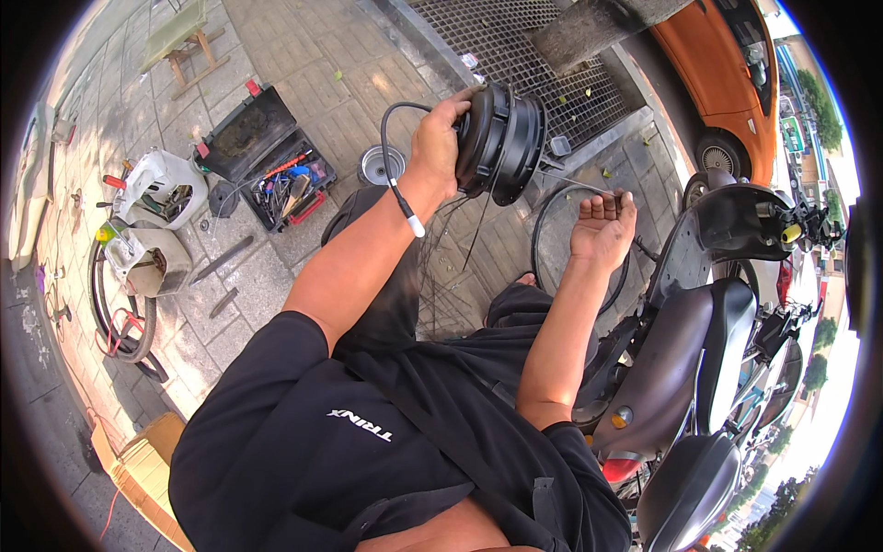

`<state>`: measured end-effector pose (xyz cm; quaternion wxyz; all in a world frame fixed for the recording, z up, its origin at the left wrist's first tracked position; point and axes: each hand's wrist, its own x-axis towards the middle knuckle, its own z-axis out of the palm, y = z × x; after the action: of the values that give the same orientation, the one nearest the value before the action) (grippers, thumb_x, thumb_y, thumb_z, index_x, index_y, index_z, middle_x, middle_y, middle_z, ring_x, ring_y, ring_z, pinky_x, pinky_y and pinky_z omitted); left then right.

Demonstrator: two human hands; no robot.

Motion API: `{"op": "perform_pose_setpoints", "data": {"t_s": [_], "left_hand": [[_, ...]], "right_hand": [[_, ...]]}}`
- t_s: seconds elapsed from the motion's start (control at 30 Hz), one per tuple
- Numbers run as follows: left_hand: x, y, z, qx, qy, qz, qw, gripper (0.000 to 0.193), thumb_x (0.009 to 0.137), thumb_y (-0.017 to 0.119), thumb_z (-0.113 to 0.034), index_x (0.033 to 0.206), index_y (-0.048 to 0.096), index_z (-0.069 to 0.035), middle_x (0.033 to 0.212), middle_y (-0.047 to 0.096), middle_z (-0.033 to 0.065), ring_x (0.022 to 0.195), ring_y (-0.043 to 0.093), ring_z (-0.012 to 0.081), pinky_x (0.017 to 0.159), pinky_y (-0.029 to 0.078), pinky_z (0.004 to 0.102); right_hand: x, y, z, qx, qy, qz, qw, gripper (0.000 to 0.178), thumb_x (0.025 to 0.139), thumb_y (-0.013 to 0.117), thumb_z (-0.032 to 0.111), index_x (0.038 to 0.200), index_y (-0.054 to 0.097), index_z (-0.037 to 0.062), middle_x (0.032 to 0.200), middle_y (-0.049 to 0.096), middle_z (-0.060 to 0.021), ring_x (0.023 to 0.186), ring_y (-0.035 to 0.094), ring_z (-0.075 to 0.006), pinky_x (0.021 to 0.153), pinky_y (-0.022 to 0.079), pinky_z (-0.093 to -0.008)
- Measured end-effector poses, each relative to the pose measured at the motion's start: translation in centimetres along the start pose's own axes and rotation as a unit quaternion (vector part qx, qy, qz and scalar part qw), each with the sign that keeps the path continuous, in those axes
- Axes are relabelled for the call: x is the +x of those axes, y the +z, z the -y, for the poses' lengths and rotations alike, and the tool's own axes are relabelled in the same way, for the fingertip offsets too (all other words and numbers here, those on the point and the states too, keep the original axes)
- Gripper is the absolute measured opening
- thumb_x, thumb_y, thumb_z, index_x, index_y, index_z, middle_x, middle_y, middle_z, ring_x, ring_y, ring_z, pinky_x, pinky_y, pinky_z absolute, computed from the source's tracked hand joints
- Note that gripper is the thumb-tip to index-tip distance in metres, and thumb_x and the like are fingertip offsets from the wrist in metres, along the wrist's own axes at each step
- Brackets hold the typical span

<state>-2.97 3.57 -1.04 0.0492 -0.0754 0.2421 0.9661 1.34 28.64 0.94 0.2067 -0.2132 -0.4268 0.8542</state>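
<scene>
My left hand (436, 147) is wrapped round the near side of a black wheel hub motor (504, 143), holding it up off the ground. The motor's black cable (384, 129) loops out past my wrist and ends in a white-tipped plug (416, 224) against my forearm. Right of the motor, my right hand (602, 230) is closed with the palm up. Its fingertips pinch a thin metal spoke (581, 187) that runs toward the motor's flange; whether it passes through a hole I cannot tell. More thin spokes (475, 235) hang below the motor.
A black rim (536, 244) lies beneath my right arm. At left are an opened toolbox (317, 179), a metal bowl (380, 156), cut white jugs (175, 175) and a tyre (96, 285). A scooter (658, 368) stands close on the right, beyond it an orange car (713, 74).
</scene>
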Motion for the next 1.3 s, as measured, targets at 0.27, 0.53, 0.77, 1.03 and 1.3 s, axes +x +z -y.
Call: {"op": "perform_pose_setpoints", "data": {"t_s": [0.27, 0.53, 0.77, 1.03, 1.3], "left_hand": [[0.2, -0.4, 0.1, 0.008, 0.002, 0.004, 1.0, 0.05, 0.102, 0.039, -0.02, 0.142, 0.058, 0.003, 0.125, 0.07, 0.0187, 0.101, 0.075, 0.0258, 0.088, 0.063, 0.0383], [0.1, -0.2, 0.1, 0.011, 0.004, 0.007, 1.0, 0.05, 0.102, 0.041, -0.02, 0.142, 0.058, 0.003, 0.125, 0.069, 0.0185, 0.104, 0.074, 0.0261, 0.093, 0.061, 0.0383], [-0.2, 0.1, 0.0, 0.021, 0.009, 0.008, 1.0, 0.049, 0.103, 0.04, -0.02, 0.142, 0.058, 0.003, 0.126, 0.069, 0.0179, 0.105, 0.074, 0.0259, 0.093, 0.061, 0.0381], [-0.2, 0.0, -0.1, 0.013, 0.016, 0.006, 1.0, 0.047, 0.105, 0.039, -0.018, 0.142, 0.057, 0.005, 0.128, 0.068, 0.0168, 0.108, 0.072, 0.0245, 0.096, 0.059, 0.0373], [-1.2, 1.1, -0.7, 0.026, 0.007, -0.022, 0.999, 0.046, 0.104, 0.038, -0.018, 0.141, 0.061, -0.001, 0.124, 0.069, 0.0146, 0.104, 0.072, 0.0236, 0.091, 0.061, 0.0371]], "right_hand": [[-0.1, 0.3, 0.1, -0.006, 0.002, -0.009, 1.0, 0.018, 0.101, 0.066, 0.027, 0.099, 0.067, 0.0089, 0.083, 0.067, -0.0031, 0.072, 0.064, -0.0179, 0.069, 0.055, -0.0346], [-0.2, 0.1, 0.0, -0.007, 0.001, -0.008, 1.0, 0.018, 0.102, 0.066, 0.027, 0.098, 0.067, 0.0095, 0.082, 0.066, -0.0029, 0.072, 0.064, -0.0175, 0.068, 0.055, -0.0348], [-0.2, 0.2, 0.1, -0.006, 0.004, -0.013, 1.0, 0.017, 0.102, 0.065, 0.025, 0.098, 0.066, 0.0083, 0.082, 0.066, -0.0031, 0.072, 0.064, -0.0177, 0.068, 0.055, -0.0349], [0.2, 0.0, 0.2, -0.013, 0.0, -0.037, 0.999, 0.02, 0.104, 0.063, 0.026, 0.102, 0.065, 0.006, 0.084, 0.065, -0.0057, 0.072, 0.063, -0.019, 0.068, 0.054, -0.036], [2.6, -0.6, 4.3, 0.012, -0.074, 0.016, 0.997, 0.019, 0.103, 0.065, 0.026, 0.1, 0.065, 0.0073, 0.086, 0.066, -0.0055, 0.076, 0.064, -0.0188, 0.072, 0.055, -0.0348]]}}
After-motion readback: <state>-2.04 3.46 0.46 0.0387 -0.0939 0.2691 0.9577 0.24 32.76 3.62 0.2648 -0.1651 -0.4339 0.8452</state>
